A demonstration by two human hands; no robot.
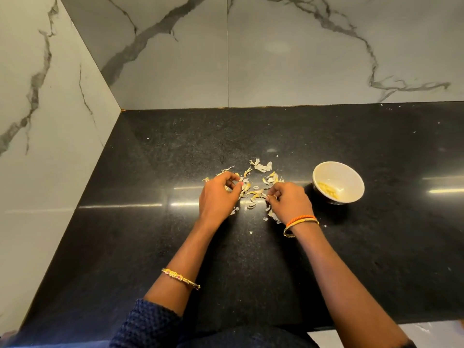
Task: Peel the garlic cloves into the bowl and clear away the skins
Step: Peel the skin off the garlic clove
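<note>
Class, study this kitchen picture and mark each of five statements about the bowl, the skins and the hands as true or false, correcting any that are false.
1. The bowl stands to the right of both hands. True.
2. The bowl holds nothing. False: peeled garlic cloves lie inside it.
3. Garlic skins lie scattered on the black counter between and around the hands. True.
4. The left hand rests on the bowl's rim. False: it is over the skins, well apart from the bowl.
5. The right hand has its fingers curled down among the skins. True; what it pinches, if anything, is too small to tell.
</note>
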